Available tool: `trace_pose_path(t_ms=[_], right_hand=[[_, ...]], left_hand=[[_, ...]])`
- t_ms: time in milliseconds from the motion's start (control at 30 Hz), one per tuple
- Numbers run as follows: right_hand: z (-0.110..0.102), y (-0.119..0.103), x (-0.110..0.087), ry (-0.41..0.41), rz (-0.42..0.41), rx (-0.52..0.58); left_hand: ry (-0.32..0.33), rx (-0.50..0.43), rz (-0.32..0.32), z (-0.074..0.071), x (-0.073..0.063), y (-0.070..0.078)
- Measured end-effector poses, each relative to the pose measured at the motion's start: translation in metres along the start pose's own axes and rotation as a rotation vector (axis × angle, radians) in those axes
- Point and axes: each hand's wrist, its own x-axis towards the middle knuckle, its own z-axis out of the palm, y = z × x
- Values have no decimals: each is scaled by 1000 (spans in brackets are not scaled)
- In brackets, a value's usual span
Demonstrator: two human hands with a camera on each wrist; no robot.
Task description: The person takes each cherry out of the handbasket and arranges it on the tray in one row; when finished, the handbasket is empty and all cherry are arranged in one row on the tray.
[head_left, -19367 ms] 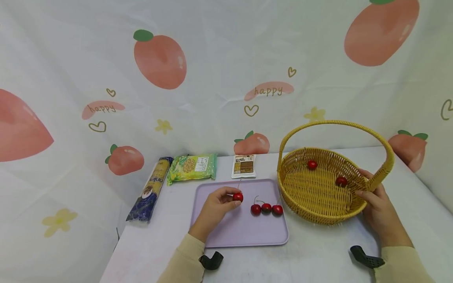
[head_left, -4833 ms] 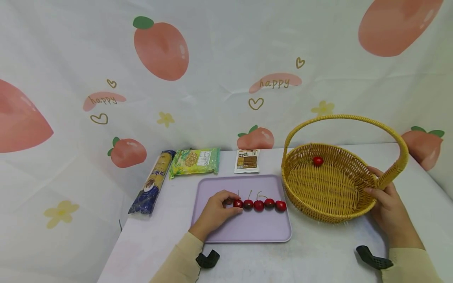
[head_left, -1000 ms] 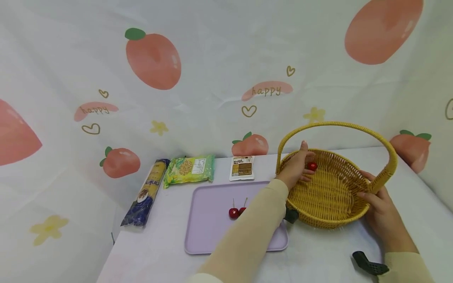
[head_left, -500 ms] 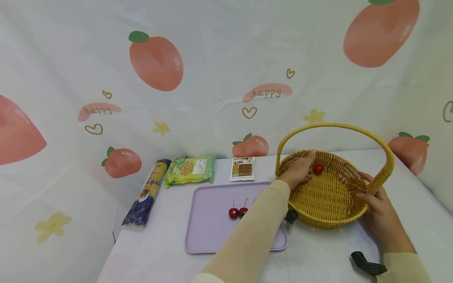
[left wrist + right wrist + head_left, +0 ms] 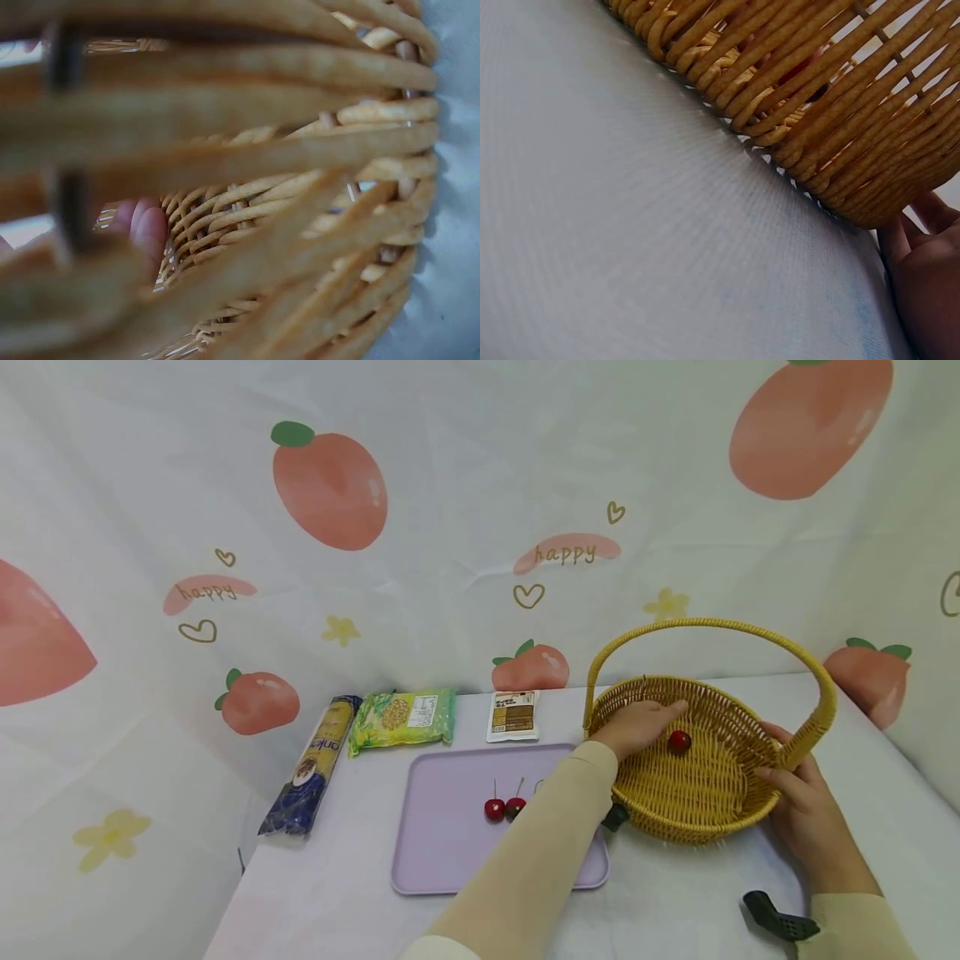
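In the head view my left hand (image 5: 639, 727) reaches over the near-left rim into the yellow wicker basket (image 5: 693, 789). A single red cherry (image 5: 679, 742) lies on the basket floor just right of its fingers, which are partly hidden. The left wrist view shows fingertips (image 5: 148, 229) through the basket's weave. My right hand (image 5: 806, 806) grips the basket's right side by the handle's foot, thumb over the rim. On the lilac tray (image 5: 442, 852), two dark red cherries (image 5: 494, 810) with upright stems show; another stem pokes out beside the left sleeve, which covers part of the tray.
Behind the tray stand a green-yellow packet (image 5: 402, 720) and a small white-brown sachet (image 5: 513, 716). A blue-yellow long pack (image 5: 311, 766) lies at the left. The basket's tall handle (image 5: 708, 622) arches over its opening. A printed curtain backs the table.
The cherry in the basket has shifted toward the basket's middle, to the right and nearer. My left hand has lowered deeper into the basket after it. The right hand keeps its grip.
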Motion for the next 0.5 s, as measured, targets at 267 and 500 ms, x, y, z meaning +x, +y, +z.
trace_pose_path(t_ms=[267, 500], right_hand=[[0, 0, 2, 3, -6, 5], [-1, 1, 1, -1, -4, 5]], left_hand=[[-116, 38, 93, 3, -1, -3], [-186, 183, 142, 5, -1, -4]])
